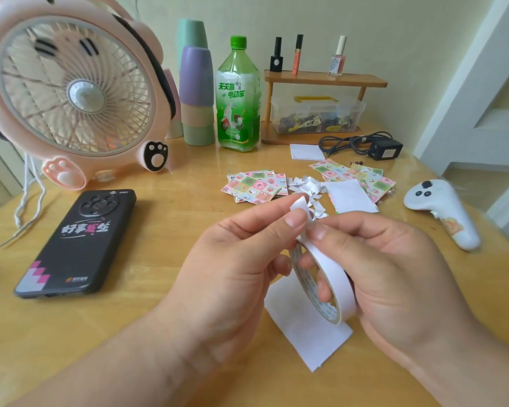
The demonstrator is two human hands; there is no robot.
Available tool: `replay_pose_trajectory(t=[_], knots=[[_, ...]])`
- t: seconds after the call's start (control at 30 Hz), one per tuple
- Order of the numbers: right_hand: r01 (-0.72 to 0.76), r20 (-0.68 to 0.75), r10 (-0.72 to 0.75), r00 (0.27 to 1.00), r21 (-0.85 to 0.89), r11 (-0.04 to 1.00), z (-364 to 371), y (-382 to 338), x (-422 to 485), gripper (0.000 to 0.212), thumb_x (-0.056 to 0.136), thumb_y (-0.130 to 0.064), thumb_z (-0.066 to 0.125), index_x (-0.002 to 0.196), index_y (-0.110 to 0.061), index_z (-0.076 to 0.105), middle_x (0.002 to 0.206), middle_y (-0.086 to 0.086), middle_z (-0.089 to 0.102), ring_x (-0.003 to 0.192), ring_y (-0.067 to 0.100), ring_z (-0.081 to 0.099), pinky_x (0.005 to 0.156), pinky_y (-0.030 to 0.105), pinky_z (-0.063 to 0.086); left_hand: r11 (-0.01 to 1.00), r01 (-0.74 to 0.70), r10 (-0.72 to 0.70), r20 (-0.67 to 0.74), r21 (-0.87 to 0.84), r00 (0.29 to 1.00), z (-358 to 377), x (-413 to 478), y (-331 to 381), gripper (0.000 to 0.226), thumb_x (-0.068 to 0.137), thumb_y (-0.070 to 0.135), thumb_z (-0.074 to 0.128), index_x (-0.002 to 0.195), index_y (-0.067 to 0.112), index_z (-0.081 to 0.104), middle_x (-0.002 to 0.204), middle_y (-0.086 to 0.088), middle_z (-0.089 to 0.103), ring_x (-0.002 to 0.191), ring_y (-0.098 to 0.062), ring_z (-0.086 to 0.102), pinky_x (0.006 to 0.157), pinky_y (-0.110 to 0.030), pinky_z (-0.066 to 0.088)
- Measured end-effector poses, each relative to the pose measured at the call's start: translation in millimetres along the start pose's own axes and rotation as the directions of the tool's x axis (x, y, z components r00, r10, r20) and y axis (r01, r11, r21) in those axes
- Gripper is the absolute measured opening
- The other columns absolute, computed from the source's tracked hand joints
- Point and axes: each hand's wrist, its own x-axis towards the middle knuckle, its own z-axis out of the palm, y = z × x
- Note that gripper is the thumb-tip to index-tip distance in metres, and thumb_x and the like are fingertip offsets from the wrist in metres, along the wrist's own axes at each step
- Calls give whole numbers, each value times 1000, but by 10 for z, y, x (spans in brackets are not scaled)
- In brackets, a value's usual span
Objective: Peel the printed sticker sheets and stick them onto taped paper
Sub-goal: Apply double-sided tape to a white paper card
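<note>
Pulling tape end [299,205] off white double-sided tape roll [332,277], held just above small white paper rectangle [309,336] on wooden table [130,333].
L hand [232,259] pinches the loose end btw thumb & forefinger; R hand [394,274] grips roll, fingers [323,290] thru core. Best: pull slow & straight, keep strip flat, no creases. Colourful printed sticker sheets [254,186] lie beyond, untouched.

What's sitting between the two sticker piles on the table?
In the head view, torn white scraps lie between the left pile and the right pile, with a white slip overlapping the right one.
</note>
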Motion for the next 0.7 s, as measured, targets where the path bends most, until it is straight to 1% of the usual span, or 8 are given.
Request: replay_pose_trajectory(t=[0.1, 0.2, 0.33, 0.4, 0.47, 0.57, 0.63, 0.7], knots=[[12, 22, -12, 1000, -2, 1000, -11, 35, 13, 11, 72, -18, 83, 78, -11, 77, 67, 12, 72, 40, 21, 55, 46, 30, 45, 1000, -16, 16, 2, -5, 1000, 33, -16, 26, 13, 78, 15, 81, 91, 13, 81, 74, -1, 62, 60, -11, 57, 73, -37, 35], [36, 36, -36, 999, 21, 999, -14, 78, 21, 15, 76, -23, 71, 82, -10, 75, 70, 11, 73, 41, 21, 56, 49, 28, 48, 999, -37, 37, -9, -1, 999, 52, -31, 37, 15, 77, 22, 73, 84, 11, 79, 70, -5, 58, 52, -15, 58, 71, -39, 35], [42, 53, -42, 998, 12, 999, 24, 73, 8, 26, 78, -21, 77, 100, -9, 71, 68, 11, 72, 40, 19, 54, 48, 18, 45, 997, -67, 66, 36, 43, 997, 41, -39, 25, 27, 92, 23, 64, 88, -3, 68, 73, -25, 39, 51, -28, 51, 68, -45, 38], [31, 34, -31, 999, 4, 1000, 44, 58, 5, 34, 78, -22, 81, 107, -10, 68, 66, 11, 71, 39, 19, 54, 45, 15, 42, 996, -68, 66, 30, 59, 997, 23, -33, 20, 28, 95, 25, 64, 90, -2, 69, 75, -24, 39, 54, -29, 48, 74, -53, 29], [14, 17, -14, 1000, 4, 1000, 50, 66, 17, 35, 79, -24, 72, 112, -13, 65, 65, 13, 71, 40, 19, 54, 46, 16, 43, 997, -67, 67, 11, 32, 998, 5, -21, 11, 22, 94, 25, 69, 99, 4, 74, 77, -17, 43, 56, -28, 47, 76, -53, 25], [41, 17, -40, 999, -21, 999, 43, 93, 37, 8, 89, -16, 69, 95, -13, 73, 66, 14, 70, 40, 22, 54, 48, 25, 46, 996, -83, 83, 7, 32, 997, 3, -14, 5, 16, 91, 22, 72, 98, 8, 75, 77, -11, 49, 55, -25, 48, 69, -46, 26], [82, 27, -81, 996, -62, 995, 37, 111, 33, 12, 91, -16, 68, 81, -12, 75, 65, 15, 70, 39, 23, 55, 48, 29, 47, 996, -85, 86, -12, 37, 996, 15, -16, 8, 18, 84, 19, 74, 99, 9, 75, 77, -7, 56, 54, -24, 48, 66, -38, 28], [113, 35, -110, 993, -104, 988, 40, 117, 30, 13, 89, -20, 72, 79, -12, 75, 65, 13, 71, 40, 23, 56, 48, 31, 48, 996, -85, 87, -44, 37, 995, 23, -11, 6, 26, 80, 17, 74, 103, 7, 76, 79, -8, 59, 55, -23, 48, 64, -35, 30]])
